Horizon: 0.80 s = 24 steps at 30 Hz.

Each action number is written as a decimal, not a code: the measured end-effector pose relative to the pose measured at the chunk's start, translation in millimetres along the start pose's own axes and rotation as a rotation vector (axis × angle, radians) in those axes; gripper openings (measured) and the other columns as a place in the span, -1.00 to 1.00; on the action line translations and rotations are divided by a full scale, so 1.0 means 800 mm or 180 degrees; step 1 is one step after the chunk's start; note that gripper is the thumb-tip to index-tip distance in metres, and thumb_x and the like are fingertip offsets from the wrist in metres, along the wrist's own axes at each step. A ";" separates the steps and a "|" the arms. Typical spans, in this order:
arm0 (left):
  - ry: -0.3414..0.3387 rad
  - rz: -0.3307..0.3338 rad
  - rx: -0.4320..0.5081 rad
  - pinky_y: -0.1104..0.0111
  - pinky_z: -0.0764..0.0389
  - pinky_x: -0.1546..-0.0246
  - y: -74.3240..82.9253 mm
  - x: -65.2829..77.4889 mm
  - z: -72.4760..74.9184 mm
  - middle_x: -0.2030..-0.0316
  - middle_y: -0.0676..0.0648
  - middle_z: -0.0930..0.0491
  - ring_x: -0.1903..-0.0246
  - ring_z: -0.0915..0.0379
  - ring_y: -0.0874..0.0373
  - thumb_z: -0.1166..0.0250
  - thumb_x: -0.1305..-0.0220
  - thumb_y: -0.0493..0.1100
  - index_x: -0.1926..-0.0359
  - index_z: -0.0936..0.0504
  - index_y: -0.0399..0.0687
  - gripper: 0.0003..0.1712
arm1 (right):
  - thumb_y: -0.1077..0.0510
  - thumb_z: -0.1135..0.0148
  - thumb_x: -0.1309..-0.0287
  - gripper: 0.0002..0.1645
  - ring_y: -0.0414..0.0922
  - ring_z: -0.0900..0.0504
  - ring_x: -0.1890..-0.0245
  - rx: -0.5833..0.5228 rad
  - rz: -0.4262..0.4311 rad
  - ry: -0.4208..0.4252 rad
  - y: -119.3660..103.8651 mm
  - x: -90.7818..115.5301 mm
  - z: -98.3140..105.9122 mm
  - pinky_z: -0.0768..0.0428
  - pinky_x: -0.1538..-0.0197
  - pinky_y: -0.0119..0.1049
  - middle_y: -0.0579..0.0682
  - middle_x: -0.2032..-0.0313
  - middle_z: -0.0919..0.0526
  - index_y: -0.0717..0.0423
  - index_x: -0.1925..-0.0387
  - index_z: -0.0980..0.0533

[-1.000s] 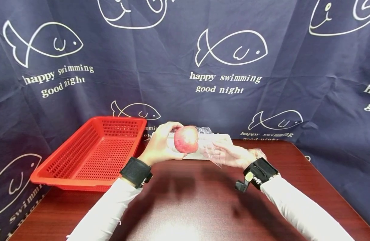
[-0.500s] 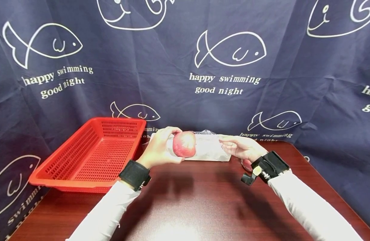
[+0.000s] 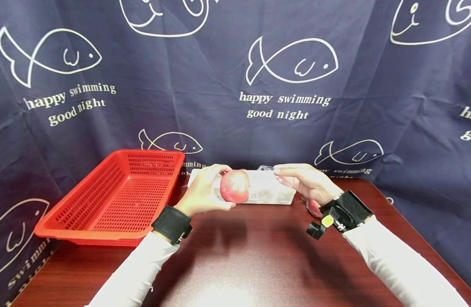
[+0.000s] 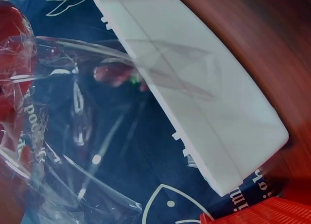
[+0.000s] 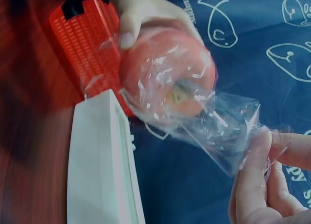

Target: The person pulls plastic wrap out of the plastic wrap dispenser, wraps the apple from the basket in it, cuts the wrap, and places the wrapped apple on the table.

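In the head view my left hand (image 3: pixel 204 189) grips a red apple (image 3: pixel 234 186), with its thumb below and its fingers over the top. Clear plastic film (image 5: pixel 218 131) covers the apple in the right wrist view and stretches out from it. My right hand (image 3: pixel 308 181) pinches the film's far end between thumb and fingers, a short way right of the apple. Behind both hands lies a long white box (image 3: pixel 271 187), its toothed edge showing in the left wrist view. More loose film (image 4: pixel 77 88) spreads beside that box.
A red perforated basket (image 3: pixel 116 196) stands on the left of the brown table (image 3: pixel 239 256). Another red fruit in clear film (image 3: pixel 313 207) rests on the table, partly behind my right hand. A dark blue printed curtain (image 3: pixel 220 85) hangs behind the table.
My right hand has moved right, away from the apple, drawing the film out, and then risen slightly. The apple in my left hand has dropped a little.
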State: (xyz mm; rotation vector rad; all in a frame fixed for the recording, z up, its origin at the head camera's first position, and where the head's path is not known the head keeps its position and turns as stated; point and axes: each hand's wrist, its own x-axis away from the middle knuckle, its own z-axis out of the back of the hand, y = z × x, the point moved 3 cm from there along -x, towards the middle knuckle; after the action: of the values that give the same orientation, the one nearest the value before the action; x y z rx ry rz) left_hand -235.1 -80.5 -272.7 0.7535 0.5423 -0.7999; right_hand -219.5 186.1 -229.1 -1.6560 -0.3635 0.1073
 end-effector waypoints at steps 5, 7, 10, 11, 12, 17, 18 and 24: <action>0.0004 -0.0057 -0.0037 0.21 -0.51 -0.02 0.000 0.000 -0.005 0.13 0.05 -0.64 0.09 -0.53 0.16 -0.62 0.47 0.04 0.00 -0.54 0.00 -0.15 | 0.34 -0.17 -0.20 -0.73 -0.38 -0.62 0.29 0.0188 0.0102 0.0020 -0.002 0.003 -0.017 -0.59 0.10 -0.57 -0.26 0.35 -0.71 -0.10 0.38 -0.66; -0.0023 -0.0047 -0.0041 0.21 -0.50 -0.04 0.000 0.001 -0.006 0.12 0.04 -0.63 0.07 -0.53 0.15 -0.62 0.46 0.05 -0.02 -0.53 0.00 -0.14 | 0.33 -0.19 -0.19 -0.76 -0.37 -0.62 0.25 0.0279 0.0157 0.0002 0.000 0.003 -0.026 -0.59 0.06 -0.55 -0.26 0.31 -0.71 -0.09 0.34 -0.66; -0.0082 -0.0035 -0.0024 0.20 -0.50 -0.08 0.003 0.002 -0.009 0.08 0.03 -0.62 0.05 -0.52 0.14 -0.62 0.44 0.05 -0.05 -0.52 -0.01 -0.11 | 0.31 -0.19 -0.18 -0.78 -0.36 -0.62 0.21 0.0390 0.0232 -0.0102 0.001 0.002 -0.041 -0.60 0.03 -0.51 -0.26 0.27 -0.72 -0.05 0.25 -0.66; -0.0100 -0.0026 -0.0014 0.20 -0.50 -0.09 0.004 0.002 -0.009 0.07 0.03 -0.62 0.04 -0.52 0.13 -0.62 0.44 0.05 -0.06 -0.51 -0.02 -0.11 | 0.30 -0.19 -0.19 -0.77 -0.35 -0.63 0.20 0.0396 0.0255 -0.0143 0.002 0.002 -0.046 -0.60 0.02 -0.50 -0.26 0.26 -0.72 -0.04 0.23 -0.65; -0.0114 -0.0023 -0.0013 0.19 -0.50 -0.09 0.005 0.003 -0.009 0.06 0.03 -0.62 0.03 -0.51 0.13 -0.62 0.43 0.05 -0.07 -0.51 -0.02 -0.10 | 0.31 -0.18 -0.19 -0.77 -0.34 -0.65 0.20 0.0376 0.0266 -0.0182 0.002 0.001 -0.051 -0.61 0.01 -0.48 -0.24 0.26 -0.72 -0.03 0.22 -0.65; -0.0135 -0.0039 -0.0038 0.21 -0.50 -0.12 0.006 0.002 -0.010 0.05 0.04 -0.61 0.01 -0.50 0.13 -0.62 0.42 0.05 -0.08 -0.50 -0.02 -0.10 | 0.30 -0.11 -0.25 -0.71 -0.28 -0.69 0.19 0.0331 0.0281 -0.0299 0.000 -0.002 -0.068 -0.64 -0.01 -0.40 -0.19 0.26 -0.73 0.18 0.02 -0.59; -0.0134 -0.0043 -0.0059 0.22 -0.50 -0.12 0.006 0.002 -0.010 0.05 0.04 -0.61 0.01 -0.50 0.13 -0.62 0.41 0.06 -0.08 -0.50 -0.01 -0.10 | 0.29 -0.10 -0.26 -0.66 -0.28 -0.70 0.19 0.0367 0.0295 -0.0325 -0.001 -0.003 -0.069 -0.65 -0.01 -0.39 -0.17 0.24 -0.73 0.25 -0.05 -0.55; -0.0170 -0.0029 -0.0103 0.19 -0.44 -0.14 0.003 0.004 -0.009 0.03 0.05 -0.61 0.01 -0.50 0.14 -0.62 0.40 0.07 -0.10 -0.49 0.01 -0.09 | 0.39 0.03 -0.24 -0.49 -0.19 -0.72 0.11 0.0850 0.0655 -0.0734 -0.002 -0.002 -0.080 -0.64 -0.06 -0.27 0.28 -0.09 -0.60 0.49 -0.23 -0.32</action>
State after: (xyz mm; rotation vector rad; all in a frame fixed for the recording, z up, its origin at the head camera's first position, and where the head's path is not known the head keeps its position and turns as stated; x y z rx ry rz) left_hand -232.3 -75.3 -278.2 0.6986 0.5100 -0.8155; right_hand -203.4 124.5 -219.5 -1.4147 -0.3357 0.4839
